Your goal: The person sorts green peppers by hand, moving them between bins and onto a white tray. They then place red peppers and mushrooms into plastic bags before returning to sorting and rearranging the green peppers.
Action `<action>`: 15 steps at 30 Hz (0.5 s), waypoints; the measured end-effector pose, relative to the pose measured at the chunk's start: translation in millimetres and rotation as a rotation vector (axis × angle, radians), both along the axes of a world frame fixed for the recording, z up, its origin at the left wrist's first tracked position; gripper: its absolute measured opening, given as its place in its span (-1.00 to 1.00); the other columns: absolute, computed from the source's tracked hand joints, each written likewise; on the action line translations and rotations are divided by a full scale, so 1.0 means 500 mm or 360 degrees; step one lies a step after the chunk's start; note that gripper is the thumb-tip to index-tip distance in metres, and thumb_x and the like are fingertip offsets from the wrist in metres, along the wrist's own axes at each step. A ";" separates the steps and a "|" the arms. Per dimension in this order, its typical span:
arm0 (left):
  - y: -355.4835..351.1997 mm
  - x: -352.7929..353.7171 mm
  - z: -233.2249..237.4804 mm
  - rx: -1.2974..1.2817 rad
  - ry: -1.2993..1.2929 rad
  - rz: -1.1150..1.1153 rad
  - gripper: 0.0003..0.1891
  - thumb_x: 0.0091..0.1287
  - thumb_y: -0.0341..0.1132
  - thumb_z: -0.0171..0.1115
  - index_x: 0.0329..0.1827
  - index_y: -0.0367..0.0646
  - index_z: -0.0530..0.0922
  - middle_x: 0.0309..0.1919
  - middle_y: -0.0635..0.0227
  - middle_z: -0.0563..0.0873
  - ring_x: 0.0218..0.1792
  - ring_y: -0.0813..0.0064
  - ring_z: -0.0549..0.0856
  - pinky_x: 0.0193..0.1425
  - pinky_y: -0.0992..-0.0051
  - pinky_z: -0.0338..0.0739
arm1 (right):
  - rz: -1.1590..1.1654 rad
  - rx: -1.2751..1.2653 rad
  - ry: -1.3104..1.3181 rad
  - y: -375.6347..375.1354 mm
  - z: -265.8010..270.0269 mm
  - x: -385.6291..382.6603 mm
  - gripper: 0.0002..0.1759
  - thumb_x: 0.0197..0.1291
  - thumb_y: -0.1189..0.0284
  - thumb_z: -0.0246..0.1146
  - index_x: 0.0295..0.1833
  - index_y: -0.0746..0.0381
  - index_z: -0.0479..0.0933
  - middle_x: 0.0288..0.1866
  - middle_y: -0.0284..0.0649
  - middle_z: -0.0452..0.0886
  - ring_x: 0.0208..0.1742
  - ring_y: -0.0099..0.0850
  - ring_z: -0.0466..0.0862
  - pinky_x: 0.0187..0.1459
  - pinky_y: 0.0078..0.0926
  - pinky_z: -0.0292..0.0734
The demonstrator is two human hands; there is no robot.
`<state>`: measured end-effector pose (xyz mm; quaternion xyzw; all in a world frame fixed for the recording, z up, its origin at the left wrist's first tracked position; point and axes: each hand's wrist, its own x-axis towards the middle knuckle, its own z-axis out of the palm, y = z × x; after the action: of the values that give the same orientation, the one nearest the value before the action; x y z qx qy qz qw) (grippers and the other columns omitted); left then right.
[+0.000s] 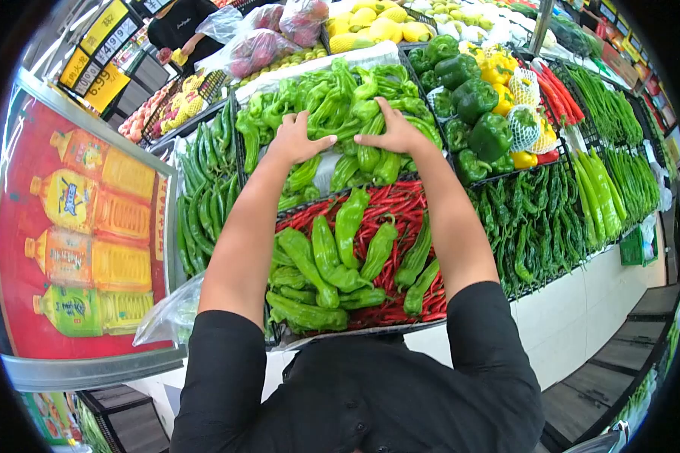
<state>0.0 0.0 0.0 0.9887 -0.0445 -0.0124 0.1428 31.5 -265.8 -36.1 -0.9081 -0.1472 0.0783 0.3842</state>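
Observation:
Both arms reach forward over a black crate of light green peppers (310, 98). My left hand (301, 138) rests on the peppers at the crate's left middle, thumb pointing right, fingers apart. Facing it, my right hand (394, 130) lies over peppers with its thumb pointing left and its fingers spread. The two thumbs are a short gap apart. Below them, nearer my body, more green peppers (325, 257) lie on top of thin red chilies (385, 219) in another crate.
Long green chilies (204, 189) fill a crate at the left, beside a drinks poster (91, 234). To the right are dark green bell peppers (491, 136) and dark wrinkled peppers (529, 219). A plastic bag (170, 313) hangs at the lower left. Another person's hand (189, 47) shows at the back left.

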 end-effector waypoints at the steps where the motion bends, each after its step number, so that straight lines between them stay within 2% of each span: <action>1: 0.004 0.014 -0.008 -0.0046 -0.0037 0.0063 0.20 0.10 0.47 0.36 0.61 -0.24 0.15 0.53 -0.30 0.20 0.50 -0.19 0.34 0.54 0.07 0.31 | 0.0002 -0.0011 -0.0012 0.007 0.000 -0.004 0.50 -0.16 -0.34 0.52 0.69 0.22 -0.12 0.65 0.24 0.05 0.66 0.10 0.11 0.61 -0.08 0.09; 2: 0.011 0.027 -0.015 -0.0092 -0.0068 0.0129 0.25 0.06 0.49 0.37 0.60 -0.28 0.15 0.51 -0.33 0.23 0.48 -0.19 0.37 0.53 0.05 0.34 | 0.0014 0.0015 -0.0020 0.014 -0.001 -0.009 0.49 -0.16 -0.35 0.51 0.69 0.19 -0.10 0.65 0.26 0.06 0.65 0.10 0.12 0.60 -0.07 0.12; 3: -0.036 0.038 -0.045 -0.0179 0.0030 0.0136 0.24 0.07 0.49 0.36 0.60 -0.30 0.15 0.49 -0.34 0.25 0.48 -0.18 0.37 0.53 0.06 0.33 | 0.0022 -0.0020 0.0059 -0.031 -0.016 -0.009 0.48 -0.16 -0.35 0.51 0.69 0.19 -0.10 0.64 0.26 0.06 0.65 0.10 0.12 0.60 -0.06 0.12; 5: -0.043 0.065 -0.042 -0.0265 0.0086 0.0148 0.23 0.10 0.48 0.35 0.59 -0.36 0.16 0.46 -0.36 0.30 0.47 -0.16 0.38 0.54 0.08 0.31 | 0.0043 0.0004 0.0079 -0.031 -0.014 0.003 0.48 -0.16 -0.35 0.51 0.69 0.17 -0.10 0.64 0.26 0.07 0.65 0.11 0.12 0.59 -0.06 0.13; 6: -0.042 0.081 -0.047 -0.0268 0.0090 0.0165 0.23 0.10 0.48 0.35 0.61 -0.29 0.13 0.44 -0.39 0.32 0.46 -0.19 0.40 0.54 0.07 0.32 | 0.0026 0.0004 -0.0002 -0.025 -0.019 0.012 0.55 -0.28 -0.39 0.53 0.70 0.10 -0.12 0.58 0.36 0.13 0.57 0.18 0.27 0.52 -0.04 0.27; 9: -0.031 0.100 -0.064 -0.0343 0.0144 0.0183 0.24 0.09 0.49 0.36 0.64 -0.20 0.09 0.43 -0.42 0.33 0.45 -0.21 0.41 0.53 0.06 0.32 | 0.0054 0.0115 -0.0049 -0.012 -0.031 0.027 0.54 -0.28 -0.38 0.54 0.70 0.12 -0.10 0.57 0.37 0.14 0.56 0.19 0.28 0.51 -0.03 0.30; 10: -0.027 0.106 -0.061 -0.0371 0.0140 0.0164 0.25 0.07 0.50 0.36 0.66 -0.14 0.06 0.41 -0.44 0.33 0.44 -0.22 0.41 0.52 0.05 0.33 | 0.0018 0.0126 -0.0109 -0.002 -0.032 0.028 0.49 -0.25 -0.30 0.57 0.68 0.14 -0.06 0.54 0.35 0.19 0.53 0.20 0.32 0.48 -0.03 0.33; 13: -0.026 0.118 -0.052 -0.0362 0.0111 0.0234 0.14 0.13 0.36 0.41 0.63 -0.13 0.11 0.41 -0.37 0.36 0.42 -0.21 0.44 0.50 0.07 0.35 | 0.0004 0.0222 -0.0229 0.021 -0.027 0.032 0.34 -0.15 -0.17 0.58 0.62 0.20 0.04 0.50 0.29 0.28 0.53 0.13 0.33 0.49 -0.08 0.30; 14: -0.019 0.123 -0.066 -0.0406 0.0061 0.0193 0.14 0.12 0.34 0.43 0.63 -0.10 0.11 0.43 -0.34 0.36 0.42 -0.19 0.44 0.50 0.08 0.35 | 0.0002 0.0317 -0.0297 0.027 -0.027 0.029 0.25 -0.12 -0.03 0.60 0.59 0.20 0.09 0.44 0.26 0.33 0.48 0.13 0.38 0.45 -0.09 0.35; 15: -0.008 0.136 -0.094 -0.0449 0.0010 0.0152 0.14 0.10 0.32 0.45 0.64 -0.06 0.10 0.44 -0.30 0.36 0.42 -0.18 0.45 0.50 0.09 0.35 | 0.0005 0.0347 -0.0337 0.031 -0.028 0.025 0.23 -0.12 0.00 0.59 0.59 0.19 0.10 0.42 0.24 0.34 0.46 0.13 0.39 0.44 -0.09 0.36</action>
<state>67.9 -4.2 -47.2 0.9597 0.0018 -0.0025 0.2809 43.9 -250.2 -49.9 -0.8639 -0.1960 -0.0337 0.4628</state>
